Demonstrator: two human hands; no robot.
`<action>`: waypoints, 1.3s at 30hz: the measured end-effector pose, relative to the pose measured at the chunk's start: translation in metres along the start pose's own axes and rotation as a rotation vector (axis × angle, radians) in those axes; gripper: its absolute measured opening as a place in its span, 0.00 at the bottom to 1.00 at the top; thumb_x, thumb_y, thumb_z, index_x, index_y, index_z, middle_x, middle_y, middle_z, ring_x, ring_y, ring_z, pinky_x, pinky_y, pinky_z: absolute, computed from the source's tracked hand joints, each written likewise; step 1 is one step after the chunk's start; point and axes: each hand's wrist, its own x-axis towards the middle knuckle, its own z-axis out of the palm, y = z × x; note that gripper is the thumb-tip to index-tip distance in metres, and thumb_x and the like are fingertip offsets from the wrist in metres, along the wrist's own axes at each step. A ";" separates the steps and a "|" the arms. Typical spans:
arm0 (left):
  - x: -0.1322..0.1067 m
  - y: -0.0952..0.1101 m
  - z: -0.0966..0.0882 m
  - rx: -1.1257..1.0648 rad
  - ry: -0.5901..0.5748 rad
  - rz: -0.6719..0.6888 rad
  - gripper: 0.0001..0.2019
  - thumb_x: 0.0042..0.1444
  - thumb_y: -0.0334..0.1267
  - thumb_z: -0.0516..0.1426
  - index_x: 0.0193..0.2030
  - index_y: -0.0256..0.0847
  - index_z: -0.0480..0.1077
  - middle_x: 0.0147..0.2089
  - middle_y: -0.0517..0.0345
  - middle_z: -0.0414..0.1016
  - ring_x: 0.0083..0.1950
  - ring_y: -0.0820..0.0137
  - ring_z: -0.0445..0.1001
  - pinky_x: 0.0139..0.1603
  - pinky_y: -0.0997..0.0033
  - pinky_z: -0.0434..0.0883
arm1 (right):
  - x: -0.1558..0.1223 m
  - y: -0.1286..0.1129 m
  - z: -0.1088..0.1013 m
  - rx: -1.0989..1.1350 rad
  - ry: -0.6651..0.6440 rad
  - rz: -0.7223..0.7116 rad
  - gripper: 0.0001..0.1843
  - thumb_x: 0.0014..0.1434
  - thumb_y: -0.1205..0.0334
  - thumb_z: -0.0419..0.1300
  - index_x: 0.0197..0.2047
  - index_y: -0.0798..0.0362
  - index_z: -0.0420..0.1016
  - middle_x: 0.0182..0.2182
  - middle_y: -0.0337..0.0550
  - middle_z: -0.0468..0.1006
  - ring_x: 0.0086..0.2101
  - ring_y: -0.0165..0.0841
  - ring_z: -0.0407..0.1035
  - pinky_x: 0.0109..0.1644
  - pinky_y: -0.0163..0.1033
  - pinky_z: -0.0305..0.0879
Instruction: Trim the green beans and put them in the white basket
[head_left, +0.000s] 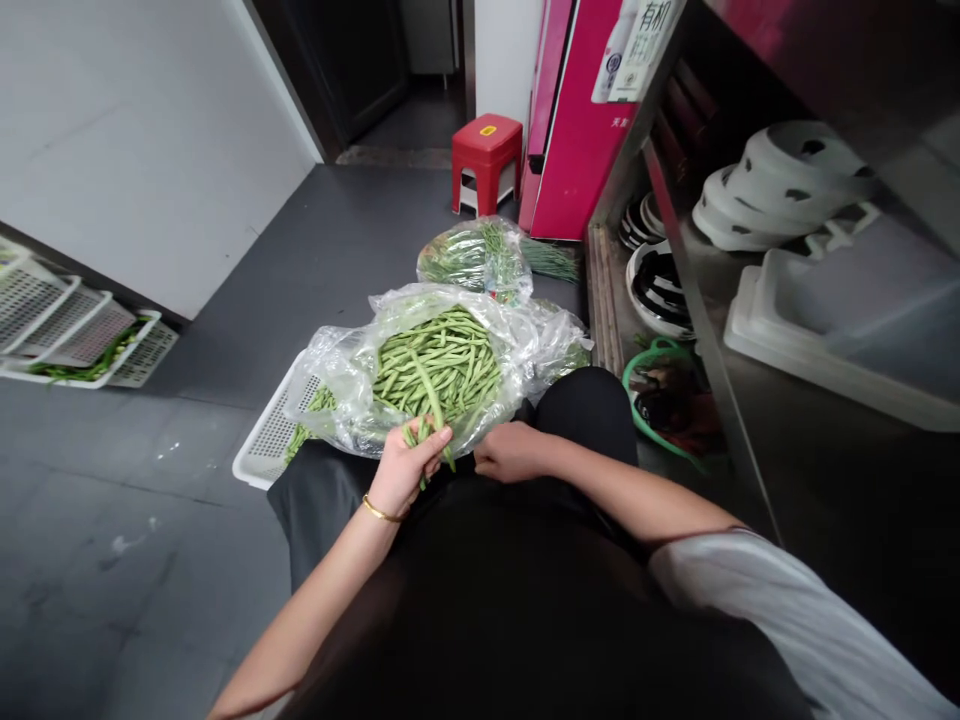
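Beans (450, 360) fill a clear plastic bag (346, 375) just beyond the left hand (407, 462), which pinches several pods (431, 395). The right hand (514, 452), near it, is curled, though I cannot tell whether it holds anything. A white basket (259, 445) sits left of both hands.

Left hand (411, 460) pinching green beans (430, 393)
Right hand (517, 451) curled beside it; plastic bag (351, 378) of more beans (465, 355) ahead, white basket (256, 440) left, red stool (484, 138) beyond.

Red stool (484, 150) near pink cabinet (576, 140), green basket (660, 346), grey floor (187, 450)
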 end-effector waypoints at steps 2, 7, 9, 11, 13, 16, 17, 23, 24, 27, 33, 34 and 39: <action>-0.004 0.001 -0.002 -0.031 -0.101 -0.083 0.13 0.44 0.39 0.65 0.25 0.35 0.65 0.13 0.69 0.55 0.13 0.83 0.50 0.14 0.81 0.50 | -0.002 0.001 -0.014 0.314 0.083 -0.041 0.16 0.53 0.53 0.60 0.39 0.56 0.74 0.24 0.39 0.74 0.23 0.28 0.66 0.25 0.31 0.56; -0.008 0.002 -0.007 -0.159 -0.348 -0.139 0.13 0.45 0.41 0.63 0.23 0.33 0.68 0.12 0.67 0.54 0.11 0.82 0.50 0.13 0.80 0.50 | 0.012 -0.012 -0.020 1.097 0.106 -0.228 0.18 0.50 0.50 0.62 0.34 0.57 0.68 0.17 0.30 0.67 0.15 0.21 0.57 0.17 0.27 0.53; -0.010 0.002 -0.009 -0.221 -0.392 -0.136 0.13 0.45 0.41 0.63 0.23 0.33 0.69 0.12 0.66 0.55 0.11 0.83 0.49 0.12 0.80 0.48 | 0.018 -0.018 -0.010 1.234 0.169 -0.270 0.19 0.49 0.48 0.62 0.31 0.57 0.65 0.18 0.31 0.68 0.15 0.21 0.57 0.17 0.28 0.54; -0.010 0.001 -0.012 -0.238 -0.450 -0.169 0.13 0.45 0.42 0.63 0.24 0.32 0.70 0.13 0.65 0.56 0.11 0.84 0.49 0.12 0.80 0.47 | 0.021 -0.022 -0.003 1.264 0.165 -0.296 0.21 0.51 0.44 0.59 0.33 0.56 0.64 0.19 0.32 0.68 0.15 0.21 0.57 0.17 0.29 0.55; -0.009 -0.002 -0.013 -0.260 -0.502 -0.221 0.13 0.45 0.42 0.63 0.23 0.32 0.69 0.13 0.66 0.55 0.11 0.84 0.48 0.11 0.80 0.46 | 0.020 -0.024 -0.001 1.103 0.213 -0.282 0.21 0.54 0.43 0.56 0.33 0.55 0.63 0.19 0.32 0.66 0.16 0.23 0.58 0.19 0.30 0.56; -0.002 -0.005 -0.013 -0.352 -0.408 -0.278 0.13 0.48 0.42 0.61 0.23 0.34 0.66 0.13 0.69 0.49 0.12 0.84 0.45 0.11 0.83 0.46 | 0.022 -0.025 -0.005 0.527 0.540 -0.193 0.19 0.57 0.46 0.55 0.28 0.55 0.62 0.22 0.39 0.68 0.23 0.27 0.63 0.28 0.33 0.60; 0.000 -0.005 -0.012 -0.374 -0.345 -0.293 0.13 0.49 0.42 0.60 0.23 0.35 0.65 0.13 0.69 0.49 0.12 0.84 0.45 0.11 0.83 0.46 | 0.024 -0.025 -0.007 0.318 0.632 -0.165 0.19 0.59 0.47 0.53 0.27 0.55 0.62 0.24 0.42 0.69 0.26 0.30 0.65 0.30 0.34 0.61; -0.002 0.005 -0.009 -0.325 -0.272 -0.318 0.15 0.46 0.41 0.61 0.20 0.36 0.61 0.14 0.67 0.52 0.13 0.83 0.49 0.11 0.83 0.48 | 0.035 -0.012 -0.011 -0.291 0.531 0.081 0.18 0.66 0.55 0.44 0.40 0.60 0.68 0.36 0.55 0.73 0.31 0.34 0.68 0.30 0.35 0.57; -0.003 0.007 -0.009 -0.310 -0.275 -0.287 0.15 0.46 0.40 0.61 0.20 0.36 0.60 0.15 0.67 0.54 0.13 0.82 0.50 0.11 0.82 0.49 | 0.034 -0.009 -0.012 -0.280 0.496 0.128 0.17 0.65 0.56 0.46 0.40 0.60 0.68 0.36 0.54 0.73 0.31 0.34 0.68 0.30 0.35 0.57; -0.002 0.014 -0.009 -0.237 -0.139 -0.142 0.12 0.45 0.39 0.62 0.23 0.36 0.63 0.15 0.66 0.57 0.14 0.81 0.54 0.13 0.81 0.53 | 0.028 -0.009 -0.014 -0.093 0.348 0.066 0.14 0.62 0.54 0.52 0.35 0.58 0.70 0.31 0.46 0.75 0.30 0.32 0.68 0.31 0.33 0.56; 0.007 0.013 -0.006 -0.028 0.118 0.009 0.13 0.40 0.38 0.67 0.25 0.35 0.68 0.17 0.65 0.64 0.17 0.79 0.62 0.17 0.80 0.58 | 0.019 -0.030 -0.005 0.045 0.191 -0.214 0.16 0.58 0.52 0.57 0.28 0.57 0.71 0.25 0.41 0.73 0.25 0.27 0.64 0.29 0.32 0.51; 0.007 0.013 -0.006 -0.006 0.106 0.003 0.13 0.40 0.38 0.67 0.22 0.35 0.66 0.16 0.65 0.63 0.16 0.79 0.60 0.16 0.80 0.57 | 0.016 -0.030 -0.007 0.013 0.227 -0.185 0.18 0.59 0.51 0.56 0.28 0.57 0.71 0.25 0.41 0.73 0.25 0.28 0.64 0.29 0.32 0.51; 0.003 0.014 -0.007 0.165 -0.012 -0.079 0.11 0.36 0.33 0.68 0.24 0.32 0.71 0.18 0.64 0.66 0.18 0.80 0.60 0.17 0.80 0.57 | 0.003 -0.020 -0.026 -0.167 0.528 -0.138 0.20 0.62 0.48 0.49 0.41 0.57 0.68 0.33 0.45 0.73 0.31 0.31 0.66 0.31 0.34 0.52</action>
